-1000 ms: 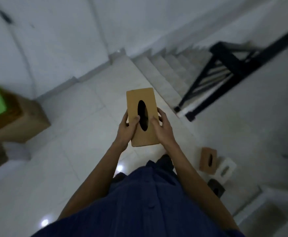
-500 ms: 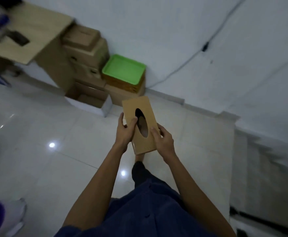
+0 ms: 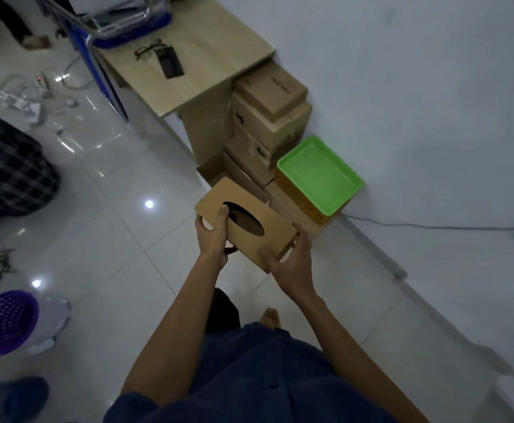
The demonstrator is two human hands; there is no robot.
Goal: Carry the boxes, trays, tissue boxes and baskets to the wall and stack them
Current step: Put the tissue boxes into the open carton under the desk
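The person is holding a brown cardboard tissue box (image 3: 277,235) in both hands, in the air just in front of the green tray (image 3: 316,175) and lower in the picture than it, with its oval opening facing up and one short end pointing toward the tray. The left hand (image 3: 214,239) is gripping the long side farther from the tray; its thumb is lying across the top and touching the rim of the opening, while its fingers are curling under the box, mostly hidden. The right hand (image 3: 292,264) is clasping the corner nearer the tray, its thumb pressing flat on the top face and its fingers wrapping round the end, slightly spread. The green tray is sitting on a stack of yellow-orange trays (image 3: 307,206) right against the white wall (image 3: 432,87). Just beyond the tray, a pile of cardboard boxes (image 3: 271,96) is standing against the same wall, and past those a wooden desk (image 3: 206,47) is carrying a pair of glasses (image 3: 147,51). Well away from the tray, at the left edge of the floor, a purple basket (image 3: 2,322) is lying tilted on its side.
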